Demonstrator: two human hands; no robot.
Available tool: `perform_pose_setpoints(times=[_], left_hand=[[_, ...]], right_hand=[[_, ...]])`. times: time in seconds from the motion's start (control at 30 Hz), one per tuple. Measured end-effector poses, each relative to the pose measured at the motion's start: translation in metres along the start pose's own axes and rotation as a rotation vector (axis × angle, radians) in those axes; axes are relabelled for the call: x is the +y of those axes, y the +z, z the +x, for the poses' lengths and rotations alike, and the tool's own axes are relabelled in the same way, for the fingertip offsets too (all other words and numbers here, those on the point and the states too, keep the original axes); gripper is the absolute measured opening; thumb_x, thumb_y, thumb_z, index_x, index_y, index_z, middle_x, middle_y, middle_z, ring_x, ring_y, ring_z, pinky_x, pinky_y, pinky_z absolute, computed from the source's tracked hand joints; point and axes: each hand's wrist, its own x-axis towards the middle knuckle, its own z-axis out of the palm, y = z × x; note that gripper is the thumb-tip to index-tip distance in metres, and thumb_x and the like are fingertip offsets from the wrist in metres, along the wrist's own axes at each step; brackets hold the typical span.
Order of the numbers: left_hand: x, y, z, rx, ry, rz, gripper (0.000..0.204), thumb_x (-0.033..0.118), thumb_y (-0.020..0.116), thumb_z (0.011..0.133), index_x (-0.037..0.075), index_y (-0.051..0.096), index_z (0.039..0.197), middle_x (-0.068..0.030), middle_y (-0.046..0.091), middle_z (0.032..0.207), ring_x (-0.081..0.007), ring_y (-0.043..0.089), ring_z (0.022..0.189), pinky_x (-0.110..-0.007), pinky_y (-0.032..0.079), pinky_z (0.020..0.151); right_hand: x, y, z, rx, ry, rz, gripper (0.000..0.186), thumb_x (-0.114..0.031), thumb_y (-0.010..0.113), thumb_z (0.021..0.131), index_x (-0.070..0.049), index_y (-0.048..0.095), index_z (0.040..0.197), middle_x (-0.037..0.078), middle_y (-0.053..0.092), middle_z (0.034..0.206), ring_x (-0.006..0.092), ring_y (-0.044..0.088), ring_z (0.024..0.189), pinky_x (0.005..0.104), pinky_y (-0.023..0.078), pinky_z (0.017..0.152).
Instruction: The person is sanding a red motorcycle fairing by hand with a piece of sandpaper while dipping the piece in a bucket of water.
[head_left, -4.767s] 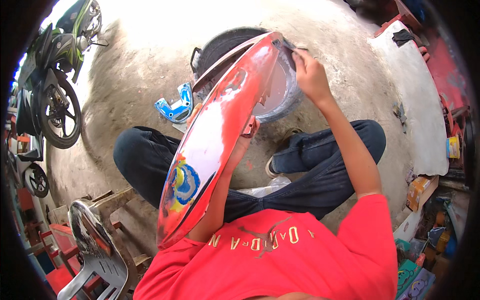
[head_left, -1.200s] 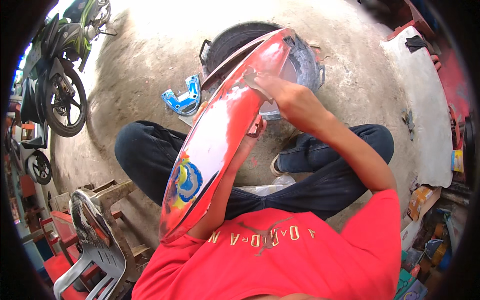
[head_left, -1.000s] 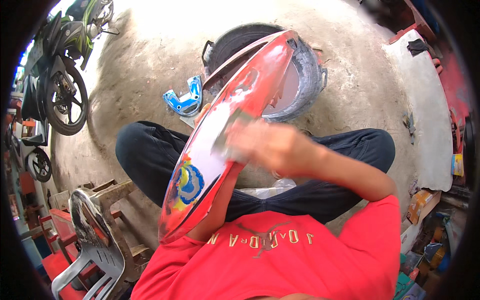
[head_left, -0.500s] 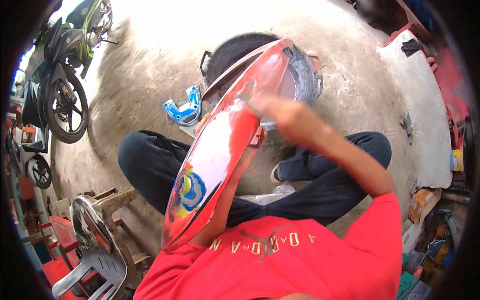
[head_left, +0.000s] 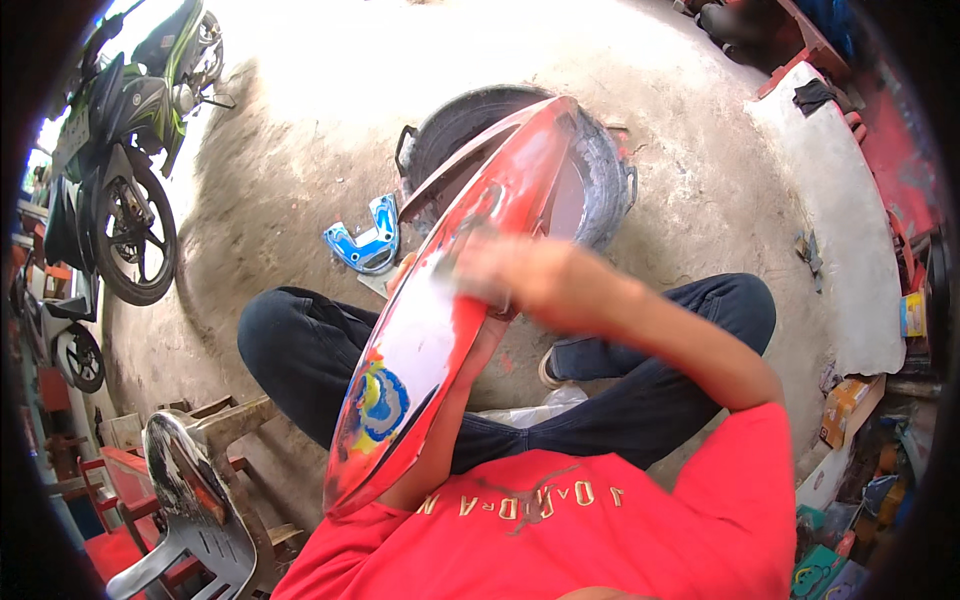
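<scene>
A long red panel (head_left: 420, 360), with white patches and a blue and yellow ringed spot, lies slantwise across my lap, its tip over a black tub (head_left: 598, 230) of murky liquid. My left hand (head_left: 480, 344) grips it from beneath, partly hidden, fingertips at its left edge. My right hand (head_left: 530, 270), blurred, presses a greyish sheet (head_left: 460, 270) on the panel's middle, fingers closed on it. A blue and white U-shaped piece (head_left: 362, 245) lies on the floor left of the tub.
Motorcycles (head_left: 130, 200) stand at the left. A worn grey chair (head_left: 200, 510) and wooden frames are at the lower left. A long white sheet (head_left: 845, 220), a cardboard box (head_left: 845, 410) and clutter line the right side, along the concrete floor (head_left: 700, 170).
My right hand has moved from the panel's tip back and forth along its surface, now at its middle. The panel and left hand appear slightly lower in view.
</scene>
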Motion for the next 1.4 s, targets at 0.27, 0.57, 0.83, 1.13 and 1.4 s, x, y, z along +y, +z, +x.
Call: perform_pose_setpoints(times=[0.27,0.57,0.83,1.13,1.4], left_hand=[[-0.018,0.005,0.005,-0.149,-0.053,-0.387,0.051,0.041,0.05,0.106,0.009,0.051,0.146,-0.0139,0.058,0.144,-0.0286,0.056,0.133,-0.053,0.041,0.114],[-0.021,0.047,0.014,-0.013,-0.02,-0.089,0.056,0.044,0.049,0.106,0.009,0.048,0.149,-0.0132,0.053,0.15,-0.027,0.048,0.141,-0.053,0.037,0.121],[-0.024,0.038,0.012,-0.03,0.007,0.263,0.064,0.053,0.042,0.105,0.004,0.05,0.146,-0.018,0.058,0.143,-0.0329,0.057,0.131,-0.055,0.046,0.112],[-0.002,0.005,0.009,-0.04,0.003,0.323,0.053,0.042,0.045,0.108,0.015,0.044,0.154,-0.0121,0.049,0.154,-0.0283,0.042,0.147,-0.055,0.033,0.122],[-0.038,0.073,0.02,0.024,0.005,0.392,0.058,0.048,0.048,0.102,0.009,0.052,0.145,-0.015,0.057,0.145,-0.0331,0.055,0.129,-0.056,0.04,0.112]], right_hand=[[-0.029,0.003,0.009,0.041,-0.026,-0.092,0.045,-0.007,0.054,0.097,-0.008,0.06,0.142,0.015,0.065,0.139,0.0315,0.065,0.127,0.0443,0.054,0.107],[-0.044,-0.003,0.002,-0.05,-0.033,-0.072,0.046,-0.007,0.052,0.097,-0.004,0.057,0.142,0.018,0.062,0.143,0.0322,0.06,0.134,0.0448,0.049,0.113],[-0.035,-0.001,-0.004,-0.047,-0.01,-0.131,0.049,-0.004,0.054,0.092,-0.002,0.058,0.141,0.019,0.062,0.141,0.0347,0.061,0.131,0.0428,0.051,0.111],[-0.033,0.011,-0.009,-0.034,-0.006,-0.137,0.049,-0.005,0.055,0.093,-0.002,0.057,0.143,0.02,0.06,0.144,0.0318,0.061,0.133,0.0436,0.052,0.11],[0.005,0.003,-0.005,-0.018,0.124,-0.208,0.049,0.0,0.053,0.091,0.001,0.058,0.14,0.021,0.062,0.141,0.0346,0.063,0.13,0.0432,0.051,0.111]])
